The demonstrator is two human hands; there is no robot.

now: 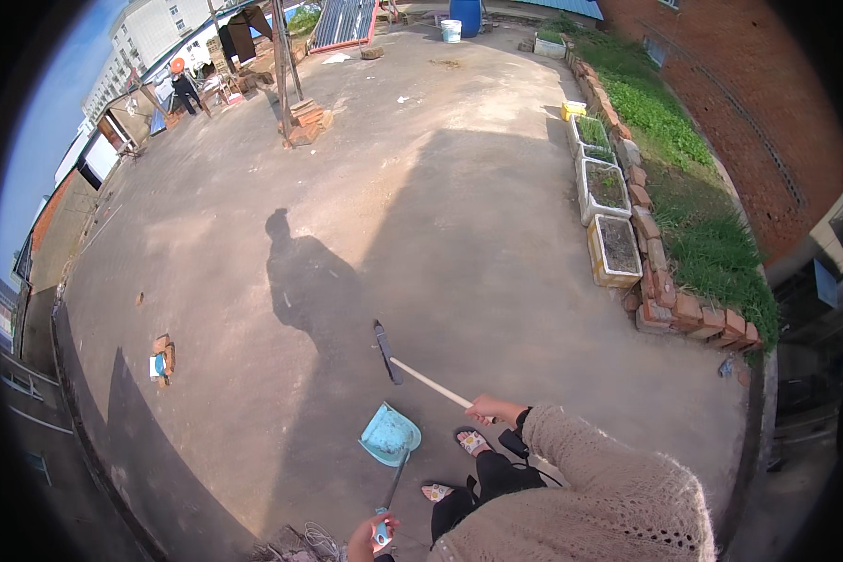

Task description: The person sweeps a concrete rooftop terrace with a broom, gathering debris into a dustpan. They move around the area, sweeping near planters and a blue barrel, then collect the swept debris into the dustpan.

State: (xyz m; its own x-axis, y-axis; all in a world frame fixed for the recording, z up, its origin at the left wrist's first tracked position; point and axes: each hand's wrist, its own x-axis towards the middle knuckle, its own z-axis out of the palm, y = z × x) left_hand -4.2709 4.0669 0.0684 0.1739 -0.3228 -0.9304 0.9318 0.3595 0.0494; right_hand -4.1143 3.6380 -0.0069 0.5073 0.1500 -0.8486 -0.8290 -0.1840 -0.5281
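A long wooden handle of a broom [428, 381] is gripped in my right hand [488, 409] at its near end. The broom's dark, narrow head lies on the concrete ground ahead of my feet. Low in the view, my left hand [374, 535] is closed around the light-blue grip of a dustpan [389, 434]. The dustpan's blue pan is at ground level, its wide edge facing away from me, nearer to me than the broom head and apart from it. Some small specks show in the pan. My sandalled feet stand to the right of the dustpan.
Foam planter boxes [619, 246] line a low brick border [688, 309] at right. Loose bricks [161, 358] with a blue-and-white item lie at left. Bricks surround a post base [305, 123]; a blue barrel [466, 17] and white bucket [451, 31] stand far ahead. Coiled wire [319, 539] lies near my left hand.
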